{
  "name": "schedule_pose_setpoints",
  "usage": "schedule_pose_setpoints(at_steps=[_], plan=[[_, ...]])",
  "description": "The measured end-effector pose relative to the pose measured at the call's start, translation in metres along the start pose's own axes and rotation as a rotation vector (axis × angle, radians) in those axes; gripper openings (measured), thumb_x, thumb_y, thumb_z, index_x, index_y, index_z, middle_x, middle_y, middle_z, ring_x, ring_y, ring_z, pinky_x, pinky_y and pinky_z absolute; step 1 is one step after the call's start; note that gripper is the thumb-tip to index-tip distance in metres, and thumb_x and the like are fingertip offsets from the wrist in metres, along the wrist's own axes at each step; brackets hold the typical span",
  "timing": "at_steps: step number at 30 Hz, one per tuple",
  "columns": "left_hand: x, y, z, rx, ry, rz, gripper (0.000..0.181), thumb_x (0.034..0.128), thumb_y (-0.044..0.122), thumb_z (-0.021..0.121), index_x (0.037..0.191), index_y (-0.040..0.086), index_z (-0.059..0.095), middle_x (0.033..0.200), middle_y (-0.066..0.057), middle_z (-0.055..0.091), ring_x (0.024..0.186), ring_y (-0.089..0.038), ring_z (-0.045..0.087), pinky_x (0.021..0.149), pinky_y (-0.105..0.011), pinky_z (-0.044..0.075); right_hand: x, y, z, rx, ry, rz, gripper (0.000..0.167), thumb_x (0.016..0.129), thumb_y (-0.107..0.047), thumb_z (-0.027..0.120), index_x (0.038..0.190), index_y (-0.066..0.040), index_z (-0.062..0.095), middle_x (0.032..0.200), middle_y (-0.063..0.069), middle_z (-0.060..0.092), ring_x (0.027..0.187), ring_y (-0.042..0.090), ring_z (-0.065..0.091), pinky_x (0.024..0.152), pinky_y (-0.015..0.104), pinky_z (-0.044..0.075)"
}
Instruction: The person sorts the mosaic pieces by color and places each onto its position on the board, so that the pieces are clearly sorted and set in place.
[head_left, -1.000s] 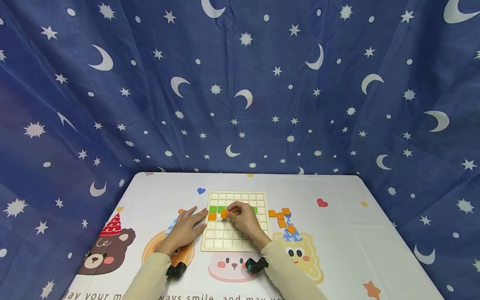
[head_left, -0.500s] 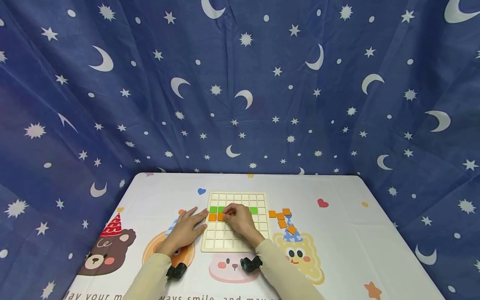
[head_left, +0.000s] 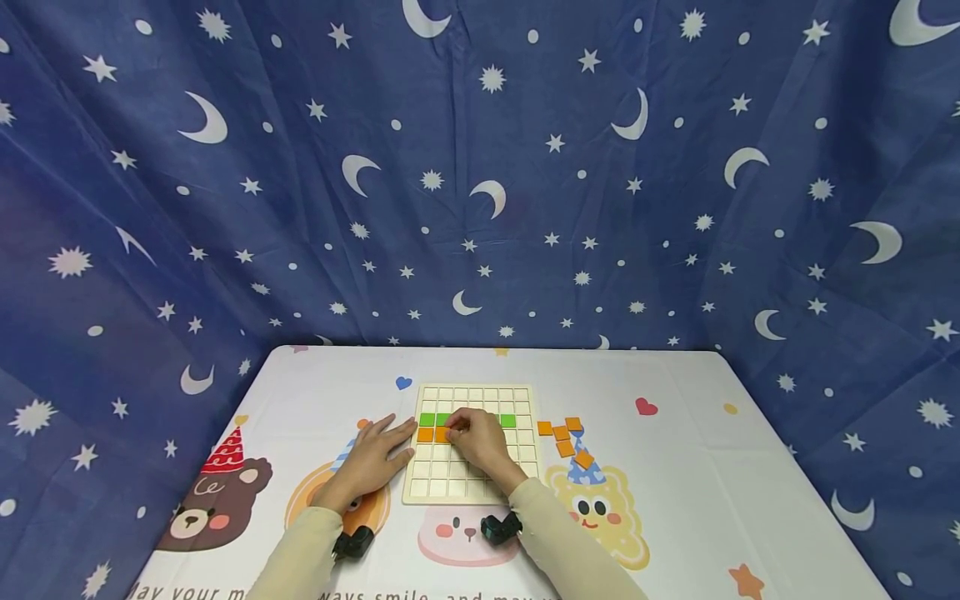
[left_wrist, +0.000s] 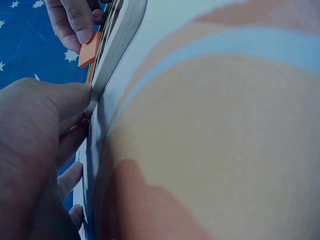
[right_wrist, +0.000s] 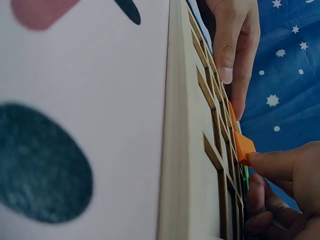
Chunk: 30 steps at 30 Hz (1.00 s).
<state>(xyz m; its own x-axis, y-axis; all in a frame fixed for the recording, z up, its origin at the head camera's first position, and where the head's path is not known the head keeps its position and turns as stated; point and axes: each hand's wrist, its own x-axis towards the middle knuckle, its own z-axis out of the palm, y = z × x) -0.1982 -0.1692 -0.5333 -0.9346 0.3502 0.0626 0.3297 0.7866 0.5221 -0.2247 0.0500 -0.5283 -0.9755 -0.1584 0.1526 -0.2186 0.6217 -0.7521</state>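
Observation:
A light wooden grid board (head_left: 470, 491) lies on the table, with a row of green tiles (head_left: 507, 421) partly hidden by my right hand (head_left: 480, 439). Thumb and fingertips of that hand pinch an orange square tile (right_wrist: 243, 146), which sits tilted over the second cell of the row below the green ones. Left of it, another orange tile (head_left: 425, 435) lies in the first cell. My left hand (head_left: 371, 460) lies with spread fingers on the table, its fingertips touching the board's left edge; the left wrist view shows the thumb (left_wrist: 75, 97) against that edge.
Several loose orange tiles (head_left: 563, 448) lie on the table right of the board. The white tablecloth (head_left: 675, 467) is printed with cartoon animals and hearts. A blue curtain (head_left: 480, 208) with moons and stars hangs behind and at both sides.
My right hand has moved slightly left, bringing the orange tile from above the board to the cell beside the first orange tile. The left hand has stayed in place.

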Motion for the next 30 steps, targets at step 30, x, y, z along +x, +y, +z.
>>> schedule_pose_setpoints(at_steps=[30], plan=[[-0.001, 0.0, -0.001, -0.001, 0.001, -0.004, 0.051, 0.0986, 0.029, 0.059, 0.146, 0.013, 0.049, 0.153, -0.004, 0.045, 0.149, -0.038, 0.026, 0.121, -0.064, 0.009, -0.004, -0.006, -0.017, 0.078, -0.064, 0.021, 0.012, 0.086, -0.015, 0.075, 0.098, -0.012, 0.075, 0.086, -0.004, 0.069, 0.068, 0.006, 0.057, 0.063, 0.022, 0.049]])
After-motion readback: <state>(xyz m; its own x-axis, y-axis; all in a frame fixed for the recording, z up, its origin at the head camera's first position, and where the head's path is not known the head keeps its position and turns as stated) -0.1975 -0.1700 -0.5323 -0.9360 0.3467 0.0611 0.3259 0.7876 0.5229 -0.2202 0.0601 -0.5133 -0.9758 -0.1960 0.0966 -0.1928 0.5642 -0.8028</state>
